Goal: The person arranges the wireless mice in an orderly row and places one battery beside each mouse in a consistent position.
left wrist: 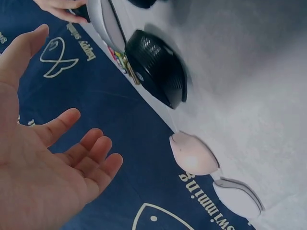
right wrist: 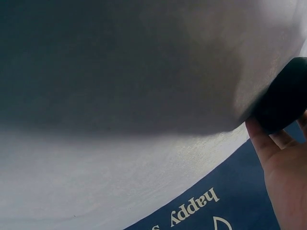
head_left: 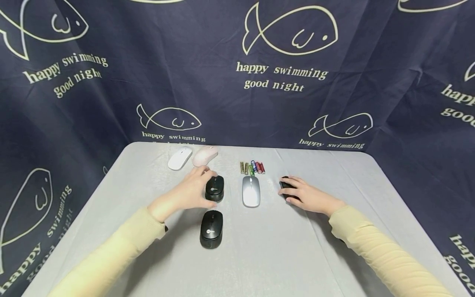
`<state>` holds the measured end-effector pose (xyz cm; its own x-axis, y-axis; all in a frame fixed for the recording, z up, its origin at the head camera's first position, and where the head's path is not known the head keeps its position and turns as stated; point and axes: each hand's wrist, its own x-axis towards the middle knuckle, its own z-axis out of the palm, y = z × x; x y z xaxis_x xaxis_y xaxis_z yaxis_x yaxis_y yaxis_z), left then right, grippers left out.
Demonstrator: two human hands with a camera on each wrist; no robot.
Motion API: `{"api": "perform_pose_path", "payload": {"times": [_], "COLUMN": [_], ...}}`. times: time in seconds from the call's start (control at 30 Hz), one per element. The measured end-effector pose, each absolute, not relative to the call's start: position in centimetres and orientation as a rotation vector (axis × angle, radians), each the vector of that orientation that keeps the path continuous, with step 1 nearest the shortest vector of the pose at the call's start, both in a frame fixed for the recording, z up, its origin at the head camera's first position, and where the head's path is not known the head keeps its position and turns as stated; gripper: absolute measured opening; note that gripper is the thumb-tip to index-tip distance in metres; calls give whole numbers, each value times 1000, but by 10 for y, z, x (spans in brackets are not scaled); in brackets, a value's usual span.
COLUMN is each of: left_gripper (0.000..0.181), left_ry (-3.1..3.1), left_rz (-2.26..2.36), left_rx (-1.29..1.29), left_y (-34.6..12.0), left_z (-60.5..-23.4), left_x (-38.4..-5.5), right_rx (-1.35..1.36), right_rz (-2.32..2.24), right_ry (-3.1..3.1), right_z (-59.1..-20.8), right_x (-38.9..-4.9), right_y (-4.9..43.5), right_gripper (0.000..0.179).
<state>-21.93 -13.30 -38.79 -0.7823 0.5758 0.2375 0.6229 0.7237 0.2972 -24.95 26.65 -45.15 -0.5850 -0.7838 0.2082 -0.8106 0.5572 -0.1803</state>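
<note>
Beside a black computer mouse (head_left: pixel 214 188) left of the middle, my left hand (head_left: pixel 191 189) hovers with thumb and fingers spread. The left wrist view shows that hand (left wrist: pixel 53 163) palm-on, fingers loose and apart from the black mouse (left wrist: pixel 156 69). My right hand (head_left: pixel 308 196) grips another black mouse (head_left: pixel 286 188) at the right, its fingers laid across the top and side. Part of this mouse (right wrist: pixel 283 96) shows past the fingers in the right wrist view. A third black mouse (head_left: pixel 211 229) lies nearer the front, below my left hand.
Between the hands lies a silver-grey mouse (head_left: pixel 251 192), with several small batteries (head_left: pixel 258 167) in a row just behind it. At the back left are a white mouse (head_left: pixel 180 158) and a pink mouse (head_left: pixel 205 156). A dark fish-print curtain (head_left: pixel 222 99) hangs behind the pale table (head_left: pixel 282 255).
</note>
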Motion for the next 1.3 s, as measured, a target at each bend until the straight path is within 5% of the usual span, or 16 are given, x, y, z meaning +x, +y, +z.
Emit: {"api": "perform_pose_path", "payload": {"times": [1.3], "left_gripper": [67], "left_ry": [-2860], "left_rz": [-403], "left_rx": [-663], "left_y": [-137], "left_z": [-403], "left_x": [-333], "right_rx": [1358], "right_rz": [392], "right_ry": [-2685], "right_z": [-450], "right_x": [-249], "right_y": [265], "right_gripper": [27]}}
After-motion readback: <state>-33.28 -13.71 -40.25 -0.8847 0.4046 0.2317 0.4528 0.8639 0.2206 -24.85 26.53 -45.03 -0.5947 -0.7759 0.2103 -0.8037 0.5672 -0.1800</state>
